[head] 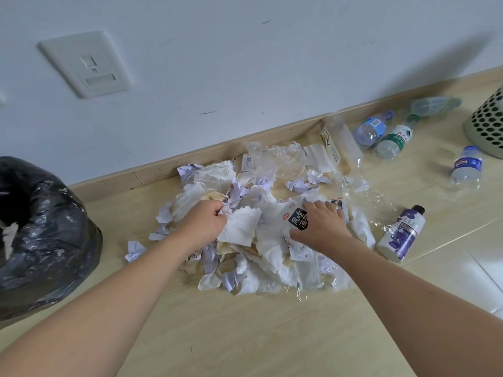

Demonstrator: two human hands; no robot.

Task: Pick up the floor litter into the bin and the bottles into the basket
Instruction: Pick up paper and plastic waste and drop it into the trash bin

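Observation:
A heap of litter (pixel 275 265), made of crumpled tissues, paper scraps, wrappers and clear plastic film, lies on the floor by the wall. My left hand (pixel 201 223) grips a white tissue (pixel 241 225) in the heap. My right hand (pixel 321 227) rests on the pile, fingers over a wrapper with a black label (pixel 298 217). The bin with a black liner (pixel 43 235) stands at the left. The perforated basket (pixel 487 126) is at the right edge. Several bottles lie near it: a white and purple one (pixel 402 235), a small clear one (pixel 466 167), a green-labelled one (pixel 394 141) and a blue-labelled one (pixel 373 129).
A white wall with a socket plate (pixel 87 63) and a wooden skirting board (pixel 190 159) runs behind the pile. A crushed clear bottle (pixel 435 104) lies against the skirting. Bare wooden floor (pixel 245 336) stretches in front of the heap.

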